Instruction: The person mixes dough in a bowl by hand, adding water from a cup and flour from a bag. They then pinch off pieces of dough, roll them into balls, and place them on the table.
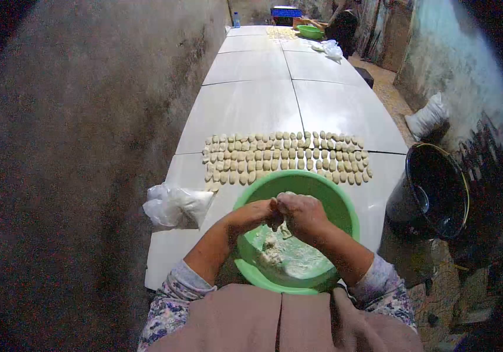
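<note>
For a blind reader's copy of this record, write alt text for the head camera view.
A person's left hand and right hand meet over a green basin with pale dough inside. Beyond it, rows of small dough pieces lie on a long white table; a black bucket stands to the right.

A long white tiled table [251,108] runs toward the far end of a dim room, between mottled, stained walls [102,135]. Light glares off its glossy top; at right, a black bucket [401,199] stands near a tan floor [393,88].
</note>
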The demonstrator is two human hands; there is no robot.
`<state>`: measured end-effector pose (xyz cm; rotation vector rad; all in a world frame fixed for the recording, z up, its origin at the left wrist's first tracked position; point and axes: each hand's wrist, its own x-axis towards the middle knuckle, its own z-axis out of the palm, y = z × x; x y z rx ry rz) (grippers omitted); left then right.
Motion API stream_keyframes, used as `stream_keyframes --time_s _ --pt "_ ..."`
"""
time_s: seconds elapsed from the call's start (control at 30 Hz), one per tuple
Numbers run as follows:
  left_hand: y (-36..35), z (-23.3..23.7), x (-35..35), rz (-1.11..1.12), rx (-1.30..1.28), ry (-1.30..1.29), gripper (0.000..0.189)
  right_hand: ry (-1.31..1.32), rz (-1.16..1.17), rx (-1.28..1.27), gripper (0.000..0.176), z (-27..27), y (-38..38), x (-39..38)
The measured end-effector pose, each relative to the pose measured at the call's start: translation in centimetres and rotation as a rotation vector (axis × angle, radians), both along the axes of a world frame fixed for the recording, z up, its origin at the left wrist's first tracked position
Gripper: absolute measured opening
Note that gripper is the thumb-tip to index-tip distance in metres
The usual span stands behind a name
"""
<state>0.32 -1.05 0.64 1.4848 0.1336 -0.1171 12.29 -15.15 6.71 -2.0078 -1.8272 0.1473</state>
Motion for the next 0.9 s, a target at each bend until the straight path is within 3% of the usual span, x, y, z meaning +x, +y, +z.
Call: stream_keyframes --time_s 0.07,0.1,0.13,0.2,0.23,0.33,0.4,0.47,0.5,0.67,0.73,0.77,0.8,0.87,0.9 --pt "-0.1 0.7 -0.1 -0.002 -0.052 -0.024 0.047 0.161 -0.066 -0.165 0.020 -0.1 0.3 0.1" --pt "-0.3 0.4 -0.1 0.018 -0.075 -0.100 0.045 0.272 0.023 0.085 0.022 -1.7 -0.2 0.4" --pt "-0.6 1.1 -0.2 0.020 -0.074 -0.102 0.045 0.270 0.025 0.086 0.022 -2.3 -0.1 0.5" --pt "-1.2 2.5 -0.7 0.124 -0.129 -0.020 0.037 0.616 0.055 0.002 0.019 -2.3 0.2 0.3" --pt "-0.9 2.8 -0.6 0.120 -0.077 0.012 0.032 0.345 0.018 0.089 0.025 -0.8 -0.2 -0.2" --pt "-1.0 2.9 -0.9 0.133 -0.158 0.000 0.031 0.382 0.011 -0.029 0.032 -0.8 0.2 0.2" --pt "-1.2 2.7 -0.7 0.138 -0.112 0.027 0.031 0.421 -0.051 -0.067 0.027 -1.0 0.0 0.3" --pt "-0.7 1.1 -0.5 0.154 -0.117 -0.010 0.033 0.552 -0.033 0.079 0.023 -2.6 0.3 1.0" --pt "-0.3 0.9 -0.2 0.109 0.043 -0.080 0.036 0.378 -0.021 0.114 0.016 -2.3 0.2 1.3" --pt "-1.3 1.2 -0.1 0.138 0.008 -0.056 0.036 0.268 -0.110 0.086 0.012 -1.8 0.2 1.3" --pt "-0.9 0.3 -0.2 0.107 0.269 0.047 0.033 0.562 -0.293 0.227 0.015 -1.6 0.4 2.3" --pt "-1.1 0.4 -0.5 0.050 0.561 -0.008 0.028 0.463 -0.275 0.263 0.017 -3.5 0.5 4.4" --pt "-2.0 0.7 -0.3 0.061 0.583 0.015 0.021 0.462 -0.273 0.270 0.017 -3.3 0.6 4.3" --pt "-4.3 2.1 -1.1 0.179 0.825 -0.177 0.020 0.662 -0.238 0.234 0.022 -3.1 0.7 3.8" --pt "-4.9 3.2 -1.1 0.176 0.921 -0.143 0.019 0.736 -0.180 0.259 0.029 -2.3 0.4 3.0"
